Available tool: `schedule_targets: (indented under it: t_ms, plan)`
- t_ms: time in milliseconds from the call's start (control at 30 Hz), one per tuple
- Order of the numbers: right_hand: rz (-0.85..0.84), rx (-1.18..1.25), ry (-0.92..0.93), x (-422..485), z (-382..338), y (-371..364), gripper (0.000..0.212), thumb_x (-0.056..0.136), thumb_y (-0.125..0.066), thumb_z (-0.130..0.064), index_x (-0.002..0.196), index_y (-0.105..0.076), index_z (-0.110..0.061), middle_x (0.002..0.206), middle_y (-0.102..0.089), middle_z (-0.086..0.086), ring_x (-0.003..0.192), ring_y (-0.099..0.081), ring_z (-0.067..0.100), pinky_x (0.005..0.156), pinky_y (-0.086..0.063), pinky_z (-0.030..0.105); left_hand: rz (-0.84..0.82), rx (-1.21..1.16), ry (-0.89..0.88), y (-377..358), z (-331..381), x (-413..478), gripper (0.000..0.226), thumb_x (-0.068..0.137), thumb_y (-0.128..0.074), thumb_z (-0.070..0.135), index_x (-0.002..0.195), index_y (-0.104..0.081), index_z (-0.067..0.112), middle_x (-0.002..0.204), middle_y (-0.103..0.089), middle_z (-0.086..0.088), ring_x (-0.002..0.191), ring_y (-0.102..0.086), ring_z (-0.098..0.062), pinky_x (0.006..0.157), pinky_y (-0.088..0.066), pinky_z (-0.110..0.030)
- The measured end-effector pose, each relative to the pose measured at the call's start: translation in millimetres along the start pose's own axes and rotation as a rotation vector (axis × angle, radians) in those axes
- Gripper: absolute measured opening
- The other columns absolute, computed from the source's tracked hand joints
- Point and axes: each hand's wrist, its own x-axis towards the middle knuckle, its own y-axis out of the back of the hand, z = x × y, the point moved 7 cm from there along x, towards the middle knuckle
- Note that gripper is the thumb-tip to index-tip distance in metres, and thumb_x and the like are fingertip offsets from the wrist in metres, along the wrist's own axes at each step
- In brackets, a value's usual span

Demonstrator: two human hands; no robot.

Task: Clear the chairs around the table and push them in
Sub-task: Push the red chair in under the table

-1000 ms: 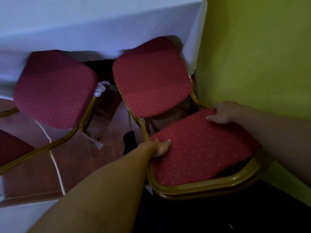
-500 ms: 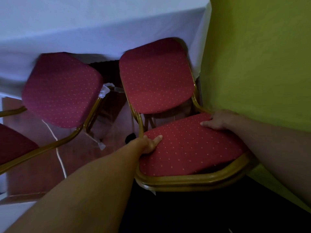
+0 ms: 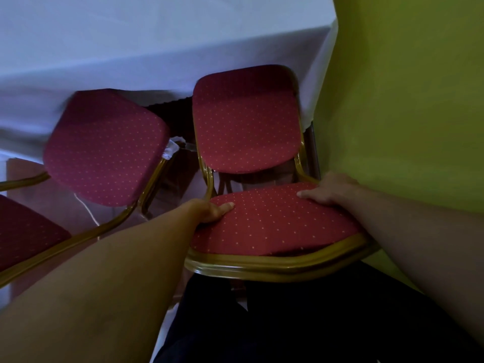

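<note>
Nearest the camera, dark trousers [image 3: 301,323] fill the lower centre of the view. Two bare forearms extend forward from the lower corners.

Two hands grip one chair back [image 3: 275,226], red dotted padding in a gold metal frame [image 3: 275,265]. The left hand [image 3: 209,212] clasps the left edge of the padding, thumb lying flat on the fabric and the remaining fingers hidden behind the edge. The right hand [image 3: 327,189] clasps the upper right corner, fingers curled over the edge.

Chair count: three visible. The held chair has its seat [image 3: 246,127] partly under the table edge, its far rim meeting the hanging cloth. A second chair [image 3: 104,148] stands just to the left, angled, its seat also reaching the cloth. A third chair [image 3: 23,231] shows only as a padded panel and gold rail at the left border.

Surface: reddish-brown glossy floor [image 3: 60,200], with a thin white cord [image 3: 86,210] lying on it.

One table, covered by a white tablecloth [image 3: 157,48], spans the top of the view. A yellow-green wall [image 3: 406,100] occupies the right side.

Clearance: the held chair stands close to the wall, and the right forearm lies close beside it. A narrow dark gap separates the two nearer chairs.
</note>
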Motion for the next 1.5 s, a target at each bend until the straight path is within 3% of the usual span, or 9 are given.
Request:
schedule_targets:
  t_ms: [433, 600, 833, 1000, 1067, 1200, 1300, 1400, 1500]
  plan:
    - [0.015, 0.058, -0.031, -4, -4, 2, 0.1, 0.073, -0.065, -0.08, 0.138, -0.053, -0.006, 0.135, -0.058, 0.015, 0.12, -0.059, 0.035, 0.084, -0.047, 0.036, 0.005, -0.038, -0.023, 2, -10, 14, 0.089, 0.091, -0.037, 0.075, 0.158, -0.023, 0.017, 0.151, -0.044, -0.018, 0.134, -0.046, -0.039, 0.113, -0.035, -0.052]
    - [-0.007, 0.039, -0.003, -4, -2, 2, 0.096, 0.069, -0.061, -0.085, 0.127, -0.064, -0.008, 0.12, -0.064, 0.013, 0.107, -0.062, 0.033, 0.073, -0.044, 0.034, -0.012, -0.025, -0.016, -1, -10, 15, 0.093, 0.088, -0.039, 0.078, 0.157, -0.027, 0.016, 0.15, -0.046, -0.018, 0.132, -0.048, -0.04, 0.113, -0.036, -0.053]
    - [0.012, 0.033, -0.002, -9, -1, 3, 0.092, 0.069, -0.063, -0.084, 0.121, -0.065, -0.008, 0.115, -0.065, 0.012, 0.105, -0.064, 0.032, 0.073, -0.046, 0.033, 0.012, -0.048, -0.045, -2, -10, 16, 0.094, 0.086, -0.043, 0.079, 0.159, -0.022, 0.024, 0.149, -0.046, -0.016, 0.13, -0.05, -0.04, 0.11, -0.038, -0.054]
    - [0.021, 0.009, 0.002, -10, 2, 1, 0.084, 0.074, -0.061, -0.082, 0.114, -0.067, -0.009, 0.098, -0.061, 0.007, 0.084, -0.056, 0.026, 0.07, -0.044, 0.032, 0.022, -0.014, -0.058, -7, -8, 12, 0.091, 0.088, -0.04, 0.077, 0.159, -0.022, 0.023, 0.152, -0.043, -0.016, 0.132, -0.047, -0.04, 0.111, -0.037, -0.054]
    - [0.022, -0.015, 0.015, -13, -2, 3, 0.08, 0.078, -0.061, -0.078, 0.116, -0.066, -0.008, 0.103, -0.062, 0.009, 0.085, -0.056, 0.026, 0.07, -0.044, 0.032, 0.022, 0.036, -0.057, -7, -7, 10, 0.092, 0.088, -0.035, 0.079, 0.159, -0.023, 0.021, 0.154, -0.041, -0.016, 0.135, -0.045, -0.04, 0.113, -0.034, -0.055]
    - [0.044, -0.077, 0.075, -22, -19, 13, 0.071, 0.083, -0.065, -0.065, 0.126, -0.062, -0.008, 0.127, -0.062, 0.012, 0.108, -0.062, 0.031, 0.076, -0.045, 0.032, 0.158, 0.202, -0.051, 5, -5, -1, 0.095, 0.087, -0.031, 0.081, 0.157, -0.03, 0.018, 0.158, -0.035, -0.017, 0.142, -0.036, -0.04, 0.116, -0.031, -0.054]
    - [0.047, -0.102, 0.128, -33, -36, 19, 0.067, 0.082, -0.069, -0.062, 0.126, -0.062, -0.011, 0.124, -0.064, 0.01, 0.11, -0.063, 0.031, 0.078, -0.048, 0.032, 0.253, 0.282, -0.125, 16, 0, -16, 0.089, 0.087, -0.037, 0.078, 0.155, -0.035, 0.02, 0.156, -0.037, -0.018, 0.139, -0.04, -0.039, 0.112, -0.037, -0.052]
    - [0.073, -0.066, 0.21, -46, -63, 25, 0.068, 0.08, -0.071, -0.062, 0.126, -0.065, -0.013, 0.121, -0.066, 0.01, 0.108, -0.064, 0.031, 0.083, -0.053, 0.033, 0.361, 0.291, -0.246, 30, 5, -33, 0.104, 0.069, -0.031, 0.087, 0.151, -0.039, 0.024, 0.149, -0.044, -0.017, 0.13, -0.049, -0.039, 0.106, -0.043, -0.054]
    - [0.123, -0.024, 0.304, -68, -101, 35, 0.072, 0.079, -0.07, -0.063, 0.132, -0.062, -0.014, 0.129, -0.063, 0.012, 0.114, -0.062, 0.033, 0.092, -0.053, 0.038, 0.504, 0.304, -0.379, 47, 7, -58, 0.082, 0.087, -0.036, 0.071, 0.153, -0.032, 0.023, 0.146, -0.043, -0.019, 0.129, -0.049, -0.041, 0.107, -0.041, -0.053]
